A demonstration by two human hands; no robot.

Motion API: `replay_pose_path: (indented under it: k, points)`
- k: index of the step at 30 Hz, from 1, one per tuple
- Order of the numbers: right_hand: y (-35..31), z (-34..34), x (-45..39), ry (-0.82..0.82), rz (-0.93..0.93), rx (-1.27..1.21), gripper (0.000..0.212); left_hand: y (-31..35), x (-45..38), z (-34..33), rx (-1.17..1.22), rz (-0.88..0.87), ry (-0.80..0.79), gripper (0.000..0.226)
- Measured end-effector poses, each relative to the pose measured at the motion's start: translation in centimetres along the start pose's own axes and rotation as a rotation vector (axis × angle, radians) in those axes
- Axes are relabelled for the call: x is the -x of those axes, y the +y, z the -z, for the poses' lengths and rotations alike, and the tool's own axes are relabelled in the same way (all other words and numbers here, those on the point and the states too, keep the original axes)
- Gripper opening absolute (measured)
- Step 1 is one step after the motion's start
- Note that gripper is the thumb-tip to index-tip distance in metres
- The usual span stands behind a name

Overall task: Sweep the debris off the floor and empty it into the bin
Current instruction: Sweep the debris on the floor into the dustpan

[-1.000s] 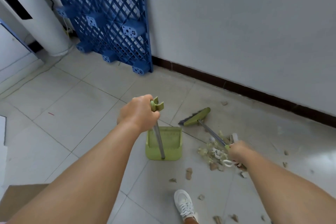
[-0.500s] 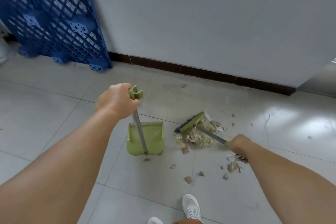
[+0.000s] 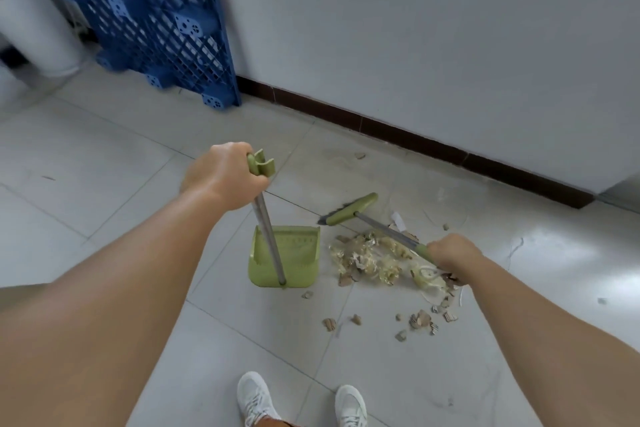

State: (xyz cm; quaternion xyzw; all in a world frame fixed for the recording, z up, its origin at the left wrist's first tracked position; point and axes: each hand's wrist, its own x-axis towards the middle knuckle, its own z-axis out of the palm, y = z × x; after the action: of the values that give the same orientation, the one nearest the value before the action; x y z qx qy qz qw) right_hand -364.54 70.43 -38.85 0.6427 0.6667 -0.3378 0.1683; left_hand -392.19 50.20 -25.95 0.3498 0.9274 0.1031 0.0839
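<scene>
My left hand (image 3: pixel 227 180) grips the top of the metal handle of a green dustpan (image 3: pixel 298 253), which stands on the tiled floor with its mouth facing right. My right hand (image 3: pixel 450 253) holds the handle of a small green broom (image 3: pixel 351 210); its head sits on the floor beyond the dustpan's far right corner. A heap of tan and yellowish debris (image 3: pixel 377 260) lies just right of the dustpan, under the broom handle. Smaller scraps (image 3: pixel 420 319) are scattered nearer my feet. No bin is in view.
A blue plastic pallet (image 3: pixel 156 10) leans against the white wall at the upper left, beside a white column (image 3: pixel 31 21). A dark skirting board (image 3: pixel 415 139) runs along the wall. My white shoes (image 3: pixel 256 399) stand at the bottom edge.
The view swung right, then back left. The broom head moved away from the heap toward the wall. The debris heap now lies next to the dustpan's mouth.
</scene>
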Motion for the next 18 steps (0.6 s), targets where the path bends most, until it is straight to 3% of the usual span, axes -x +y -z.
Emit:
replay_pose_path:
  k: [4,10,14,18]
  points:
    - [-1.6,0.4,-0.5,-0.101,0.137,-0.039,0.014,0.7,3.1,-0.7,-0.010,0.071,-0.022,0.012]
    - [-6.9,-4.2,0.3,-0.194,0.277,0.126,0.035,-0.3,7.6,-1.6,0.002,0.188,-0.072,0.009]
    - [-9.6,-8.4,2.2,-0.204,0.383,0.339,0.029,-1.7,10.0,-2.8,0.011,0.250,-0.104,0.012]
    - [-9.2,-11.8,3.5,-0.237,0.396,0.362,0.025,-2.8,12.4,-4.0,0.014,0.293,-0.120,0.010]
